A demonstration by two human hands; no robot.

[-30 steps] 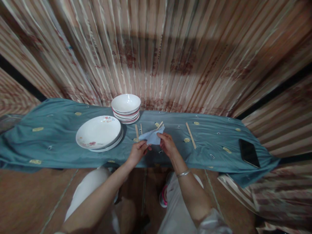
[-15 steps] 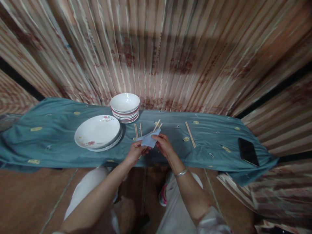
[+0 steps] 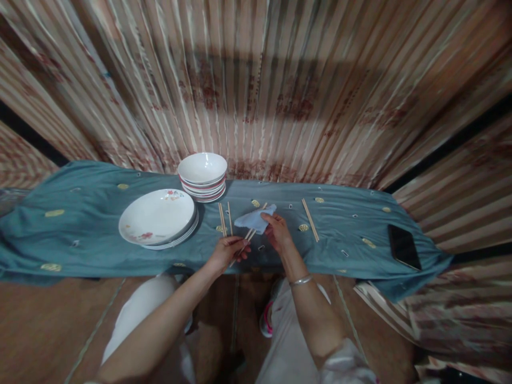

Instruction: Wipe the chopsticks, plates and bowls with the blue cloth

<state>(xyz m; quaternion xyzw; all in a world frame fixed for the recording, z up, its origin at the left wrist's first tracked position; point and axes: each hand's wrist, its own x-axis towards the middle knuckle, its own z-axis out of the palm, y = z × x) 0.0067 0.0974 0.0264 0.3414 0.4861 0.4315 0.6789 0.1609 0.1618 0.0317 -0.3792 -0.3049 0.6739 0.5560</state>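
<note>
Cloth (image 3: pixel 253 220) shifted off left grip (image 3: pixel 229 253), right grip (image 3: pixel 278 232) pinching it over chopsticks (image 3: pixel 250 234), left clasping their nearer part

The white plate (image 3: pixel 158 216) and the bowls (image 3: pixel 202 168) are shining like smooth glazed ceramic, while the bracelet (image 3: pixel 301 280) is gleaming like polished metal and the phone (image 3: pixel 404 247) is showing a sleek, dark face. The chopsticks (image 3: pixel 250 234) are looking like plain matt wood, and the blue cloth (image 3: pixel 253 219) is appearing soft and dull. The tablecloth (image 3: pixel 344 216) is showing creased fabric with a faint sheen.
</note>
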